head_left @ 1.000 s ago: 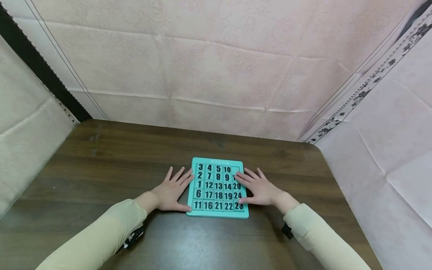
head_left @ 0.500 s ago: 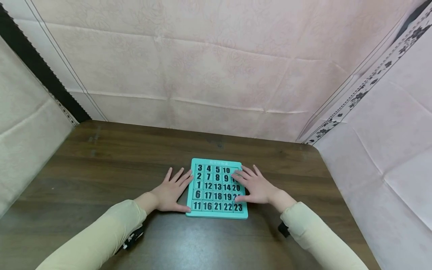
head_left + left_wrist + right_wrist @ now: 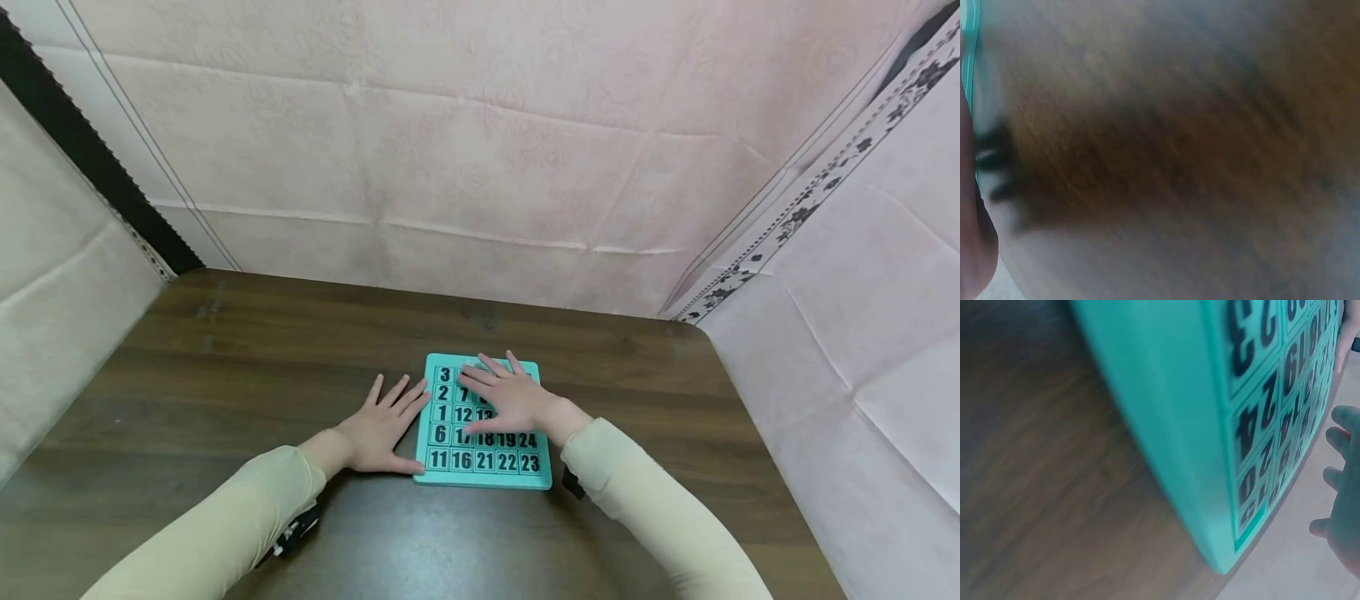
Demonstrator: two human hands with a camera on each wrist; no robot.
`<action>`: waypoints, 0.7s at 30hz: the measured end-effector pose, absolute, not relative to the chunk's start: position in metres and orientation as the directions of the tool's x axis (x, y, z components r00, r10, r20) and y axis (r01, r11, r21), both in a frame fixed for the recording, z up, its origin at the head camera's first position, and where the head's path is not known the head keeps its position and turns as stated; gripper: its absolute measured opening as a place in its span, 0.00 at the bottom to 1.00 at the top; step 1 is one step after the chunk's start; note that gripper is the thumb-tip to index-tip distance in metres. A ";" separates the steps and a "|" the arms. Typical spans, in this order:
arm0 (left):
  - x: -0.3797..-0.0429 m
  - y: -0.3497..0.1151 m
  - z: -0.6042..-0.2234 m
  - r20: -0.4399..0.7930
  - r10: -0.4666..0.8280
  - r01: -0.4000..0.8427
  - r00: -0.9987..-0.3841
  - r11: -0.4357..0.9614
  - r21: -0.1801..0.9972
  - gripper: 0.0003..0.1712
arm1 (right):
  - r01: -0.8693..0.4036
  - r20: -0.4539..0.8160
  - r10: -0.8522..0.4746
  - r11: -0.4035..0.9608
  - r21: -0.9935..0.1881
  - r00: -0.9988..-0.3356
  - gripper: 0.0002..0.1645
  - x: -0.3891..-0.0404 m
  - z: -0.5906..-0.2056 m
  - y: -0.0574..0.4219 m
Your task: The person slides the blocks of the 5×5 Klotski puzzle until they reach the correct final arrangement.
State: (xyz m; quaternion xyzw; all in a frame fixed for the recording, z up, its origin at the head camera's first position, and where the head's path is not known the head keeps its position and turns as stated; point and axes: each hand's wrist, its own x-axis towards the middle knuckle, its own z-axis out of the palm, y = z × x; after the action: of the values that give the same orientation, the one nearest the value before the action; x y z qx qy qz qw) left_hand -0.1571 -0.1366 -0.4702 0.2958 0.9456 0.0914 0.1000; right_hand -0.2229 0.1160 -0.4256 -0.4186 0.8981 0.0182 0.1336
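Note:
A turquoise number slide puzzle [image 3: 483,479] lies flat on the table, its tiles printed with black numerals. Against its left edge rests my left hand [image 3: 375,433], fingers spread, with the thumb by the lower left corner. My right hand [image 3: 517,400] is over the upper middle of the puzzle, fingers spread and nearly straight, and hides several tiles. In the right wrist view a gap shows between the right hand [image 3: 1344,500] and the puzzle face [image 3: 1260,425]. Only a blurred strip of the left hand [image 3: 972,237] appears in the left wrist view.
The brown wooden table [image 3: 300,333] reaches to a pale patterned cloth [image 3: 480,167] hung behind it. Similar cloth hangs on the left [image 3: 67,333] and right [image 3: 847,350]. Dark wrist devices [image 3: 296,529] show under the sleeves.
My right hand has moved left from the puzzle's right edge to over its middle, uncovering the right ends of the lower rows. The left hand and the puzzle have barely moved.

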 end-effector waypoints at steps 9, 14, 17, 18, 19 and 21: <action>-0.156 -0.136 -0.471 -0.144 0.579 0.540 -0.802 0.807 0.239 0.61 | -0.747 -0.306 -0.720 0.664 -0.042 -0.623 0.51 -0.228 -0.431 0.094; -0.156 -0.137 -0.471 -0.140 0.583 0.547 -0.801 0.806 0.225 0.61 | -0.736 -0.327 -0.705 0.676 -0.042 -0.629 0.51 -0.230 -0.435 0.089; -0.157 -0.137 -0.472 -0.132 0.586 0.554 -0.800 0.805 0.215 0.61 | -0.734 -0.327 -0.703 0.678 -0.040 -0.631 0.51 -0.231 -0.436 0.089; -0.157 -0.137 -0.472 -0.132 0.585 0.553 -0.800 0.805 0.213 0.61 | -0.734 -0.326 -0.703 0.678 -0.038 -0.632 0.51 -0.231 -0.436 0.090; -0.157 -0.137 -0.472 -0.134 0.584 0.553 -0.801 0.807 0.210 0.61 | -0.734 -0.323 -0.704 0.678 -0.038 -0.633 0.51 -0.231 -0.436 0.090; -0.158 -0.137 -0.472 -0.132 0.585 0.553 -0.800 0.805 0.213 0.61 | -0.734 -0.323 -0.703 0.678 -0.036 -0.634 0.51 -0.231 -0.437 0.090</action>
State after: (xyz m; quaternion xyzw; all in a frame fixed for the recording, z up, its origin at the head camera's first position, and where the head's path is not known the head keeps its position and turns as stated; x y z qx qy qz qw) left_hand -0.1575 -0.1367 -0.4724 0.3011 0.9452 0.0822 0.0958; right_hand -0.2307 0.0902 -0.4366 -0.3981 0.9024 0.0493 0.1574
